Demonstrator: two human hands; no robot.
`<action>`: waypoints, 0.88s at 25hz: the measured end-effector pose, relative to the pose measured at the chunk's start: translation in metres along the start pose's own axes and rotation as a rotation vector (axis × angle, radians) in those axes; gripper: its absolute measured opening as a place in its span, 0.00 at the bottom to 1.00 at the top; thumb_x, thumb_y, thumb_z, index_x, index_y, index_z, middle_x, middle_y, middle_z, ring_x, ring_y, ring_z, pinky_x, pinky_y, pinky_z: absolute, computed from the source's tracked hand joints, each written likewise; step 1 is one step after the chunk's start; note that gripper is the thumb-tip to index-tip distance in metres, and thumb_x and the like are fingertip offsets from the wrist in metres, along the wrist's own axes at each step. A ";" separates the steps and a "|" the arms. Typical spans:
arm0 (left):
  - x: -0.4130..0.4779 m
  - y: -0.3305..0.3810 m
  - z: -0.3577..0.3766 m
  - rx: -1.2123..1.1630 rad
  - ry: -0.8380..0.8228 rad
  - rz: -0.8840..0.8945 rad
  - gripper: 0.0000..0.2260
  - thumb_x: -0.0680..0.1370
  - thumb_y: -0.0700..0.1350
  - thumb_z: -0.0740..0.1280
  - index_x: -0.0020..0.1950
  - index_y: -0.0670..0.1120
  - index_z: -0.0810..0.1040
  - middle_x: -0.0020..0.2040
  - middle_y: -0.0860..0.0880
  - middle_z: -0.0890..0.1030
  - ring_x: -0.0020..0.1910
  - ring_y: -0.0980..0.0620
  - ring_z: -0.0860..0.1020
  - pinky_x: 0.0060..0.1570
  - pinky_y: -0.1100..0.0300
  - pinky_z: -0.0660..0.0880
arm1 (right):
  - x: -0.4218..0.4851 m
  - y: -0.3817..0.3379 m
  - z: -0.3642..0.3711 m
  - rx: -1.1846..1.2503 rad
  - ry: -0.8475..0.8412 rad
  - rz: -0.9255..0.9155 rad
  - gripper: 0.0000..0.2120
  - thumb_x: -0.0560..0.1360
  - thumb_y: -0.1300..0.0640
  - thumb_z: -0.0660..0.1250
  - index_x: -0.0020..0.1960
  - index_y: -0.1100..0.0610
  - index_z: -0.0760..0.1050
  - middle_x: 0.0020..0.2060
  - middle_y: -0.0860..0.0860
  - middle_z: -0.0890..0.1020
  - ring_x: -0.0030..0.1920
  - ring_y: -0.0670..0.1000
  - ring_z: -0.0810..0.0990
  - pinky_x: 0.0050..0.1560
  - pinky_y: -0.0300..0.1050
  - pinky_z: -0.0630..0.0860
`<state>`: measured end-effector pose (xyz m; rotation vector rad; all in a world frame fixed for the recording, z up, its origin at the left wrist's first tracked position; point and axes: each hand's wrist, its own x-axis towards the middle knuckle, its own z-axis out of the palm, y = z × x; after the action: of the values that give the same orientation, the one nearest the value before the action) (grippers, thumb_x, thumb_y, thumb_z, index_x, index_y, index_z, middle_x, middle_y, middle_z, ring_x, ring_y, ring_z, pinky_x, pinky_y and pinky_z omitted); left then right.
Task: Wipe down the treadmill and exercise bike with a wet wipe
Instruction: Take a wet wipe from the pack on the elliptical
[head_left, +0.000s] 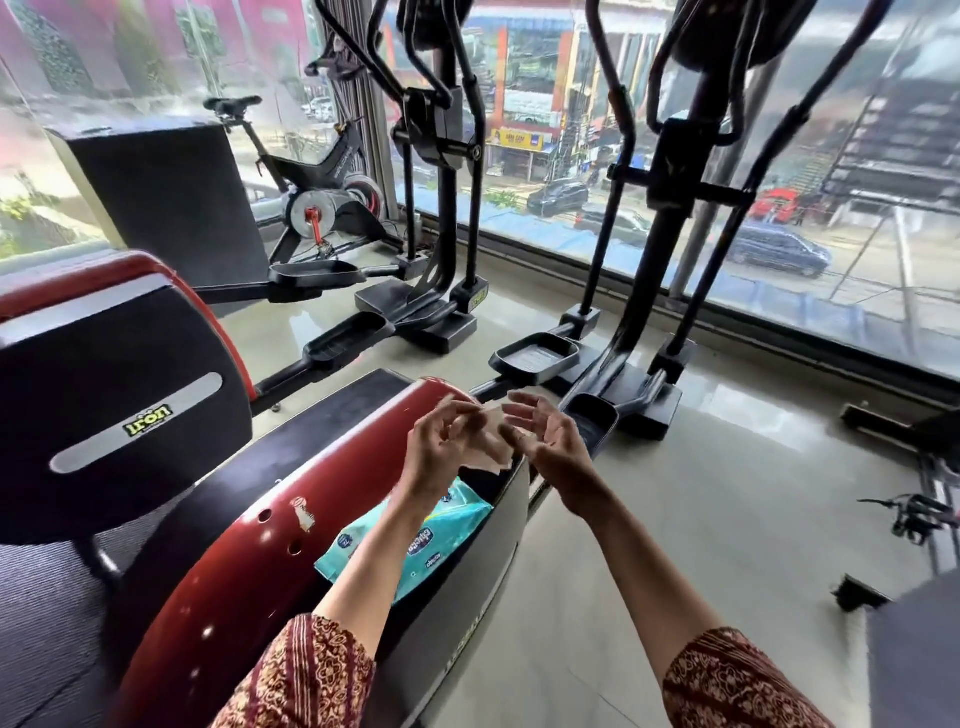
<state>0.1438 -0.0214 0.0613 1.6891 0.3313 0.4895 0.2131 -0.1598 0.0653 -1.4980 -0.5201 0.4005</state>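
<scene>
- Looking down from head height at two bare hands raised over a red machine cover (234, 571) in a gym.
- Left hand (441, 447) pinches a pale, thin wet wipe (491, 447) with curled fingers.
- Right hand (550, 441) sits at the wipe's other edge, fingers loosely spread (whether it actually grips the wipe cannot be told).
- A teal pack of wipes (452, 519) lies on the cover's dark top, partly under the left forearm.
- An exercise bike (322, 171) stands well apart, in the far left corner by the window (779, 234).
- Two black elliptical trainers (441, 156) stand on the tiled floor (753, 493) between the hands and the glass.
- Both sleeves (311, 675) are dark red with a gold pattern.
</scene>
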 end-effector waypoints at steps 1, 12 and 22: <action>0.003 0.003 0.005 0.000 -0.048 0.037 0.05 0.74 0.44 0.72 0.42 0.55 0.83 0.45 0.46 0.84 0.46 0.51 0.80 0.52 0.50 0.76 | -0.001 -0.004 -0.006 0.022 -0.041 0.011 0.14 0.76 0.66 0.66 0.59 0.55 0.71 0.48 0.47 0.81 0.49 0.42 0.80 0.49 0.35 0.76; 0.017 0.018 0.068 -0.099 -0.157 -0.023 0.07 0.69 0.36 0.76 0.40 0.46 0.80 0.34 0.49 0.82 0.30 0.59 0.76 0.35 0.62 0.75 | -0.022 -0.014 -0.060 0.081 0.402 0.004 0.05 0.76 0.64 0.67 0.41 0.58 0.76 0.35 0.52 0.79 0.35 0.48 0.76 0.39 0.46 0.74; 0.006 0.050 0.139 -0.429 -0.384 -0.398 0.12 0.81 0.46 0.63 0.40 0.42 0.79 0.31 0.45 0.79 0.28 0.50 0.74 0.33 0.62 0.68 | -0.069 -0.003 -0.101 -0.866 0.527 -0.514 0.10 0.73 0.57 0.70 0.52 0.62 0.82 0.52 0.55 0.84 0.55 0.49 0.80 0.59 0.43 0.75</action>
<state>0.2145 -0.1467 0.0935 1.2222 0.2497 -0.0637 0.2121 -0.2826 0.0630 -2.1004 -0.6581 -0.7013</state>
